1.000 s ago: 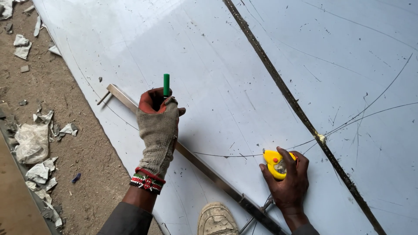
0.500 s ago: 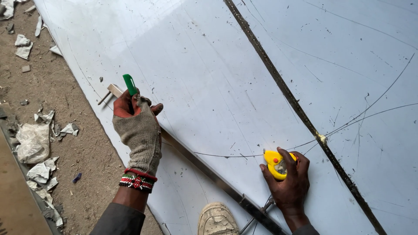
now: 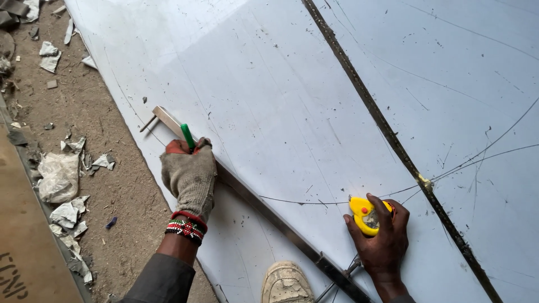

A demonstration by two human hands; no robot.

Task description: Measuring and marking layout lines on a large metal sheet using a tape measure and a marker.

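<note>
My left hand (image 3: 188, 175), in a grey knitted glove with a beaded wristband, grips a green marker (image 3: 187, 136) with its tip down near the far end of a long flat metal strip (image 3: 264, 210). The strip runs diagonally across a large pale sheet of metal (image 3: 292, 101). My right hand (image 3: 382, 238) is bare and presses a yellow tape measure case (image 3: 364, 215) onto the sheet beside a curved scribed line. My shoe (image 3: 286, 283) stands on the sheet's near edge between the two arms.
A dark narrow seam or bar (image 3: 382, 129) crosses the sheet from top centre to bottom right. Bare dirt ground (image 3: 106, 185) with torn paper scraps (image 3: 56, 177) lies to the left. A brown board edge (image 3: 28, 247) sits at the lower left.
My left hand has slid with the green marker along the strip toward its far end and tilted the marker down. My right hand stays on the tape measure.
</note>
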